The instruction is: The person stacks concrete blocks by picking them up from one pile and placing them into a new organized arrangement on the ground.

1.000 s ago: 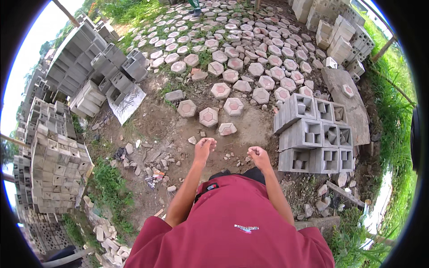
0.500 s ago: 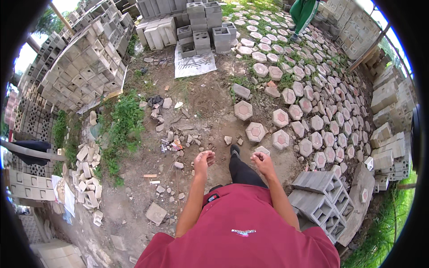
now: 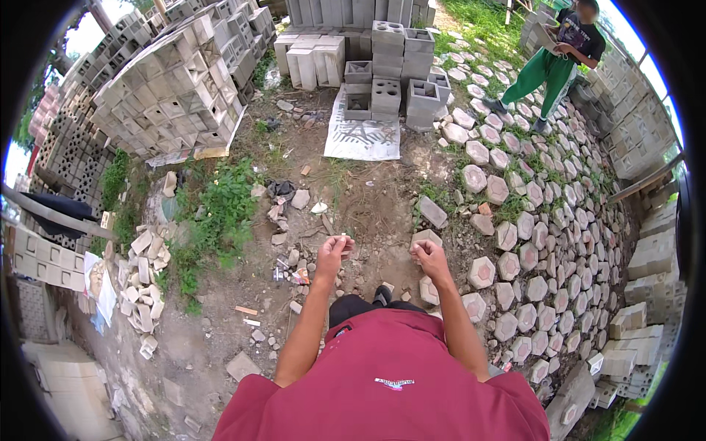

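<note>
My left hand (image 3: 334, 255) is raised in front of me over the dirt, its fingers loosely curled in toward the thumb. Level with it, my right hand (image 3: 429, 259) has its fingers bent in as well. I see no object in either hand, and they are well apart. Below my right hand lie hexagonal paving blocks (image 3: 482, 272), and one pale block (image 3: 426, 238) shows just behind its fingers. Small rubble and litter (image 3: 300, 276) lie on the ground beside my left hand. My shoe (image 3: 383, 295) shows between my forearms.
Grey hollow blocks (image 3: 387, 70) stand stacked ahead by a white printed sheet (image 3: 362, 147). A block wall (image 3: 176, 95) and green weeds (image 3: 224, 206) are on the left. At the far right a person in green trousers (image 3: 540, 81) holds a block (image 3: 544, 37). Rubble (image 3: 143, 272) lies left.
My view has shifted forward and up, and the stacked blocks ahead sit lower in it. More of the person at the far right shows. My hands stay raised, fingers curled.
</note>
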Demonstrator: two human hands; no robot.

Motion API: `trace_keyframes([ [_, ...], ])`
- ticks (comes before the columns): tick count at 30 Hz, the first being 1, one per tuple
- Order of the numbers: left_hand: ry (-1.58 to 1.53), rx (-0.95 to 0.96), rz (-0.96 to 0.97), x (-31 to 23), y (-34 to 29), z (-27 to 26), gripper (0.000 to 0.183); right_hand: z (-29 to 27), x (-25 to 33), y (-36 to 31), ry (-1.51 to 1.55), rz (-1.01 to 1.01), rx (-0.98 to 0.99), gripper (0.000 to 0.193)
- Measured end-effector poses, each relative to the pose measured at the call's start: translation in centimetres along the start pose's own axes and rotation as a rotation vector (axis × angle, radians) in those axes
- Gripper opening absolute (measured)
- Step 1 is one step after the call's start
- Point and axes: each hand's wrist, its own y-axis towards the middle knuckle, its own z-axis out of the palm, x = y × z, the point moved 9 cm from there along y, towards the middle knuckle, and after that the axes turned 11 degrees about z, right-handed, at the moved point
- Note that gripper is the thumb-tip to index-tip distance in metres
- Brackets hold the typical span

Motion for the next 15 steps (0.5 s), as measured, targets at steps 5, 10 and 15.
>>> trace_keyframes([
  [5,-0.122,-0.180,0.062,-2.9,6.2,-2.5,0.021,4.1,3.4,7.7,0.062,0.080,0.160,0.023],
  [10,-0.222,-0.309,-0.069,-1.3,10.2,-4.7,0.020,9.4,5.8,15.0,-0.023,0.138,0.200,0.023],
  [15,-0.229,-0.279,-0.091,-6.0,20.7,-7.4,0.020,14.1,10.6,21.3,0.044,0.219,0.215,0.021],
])
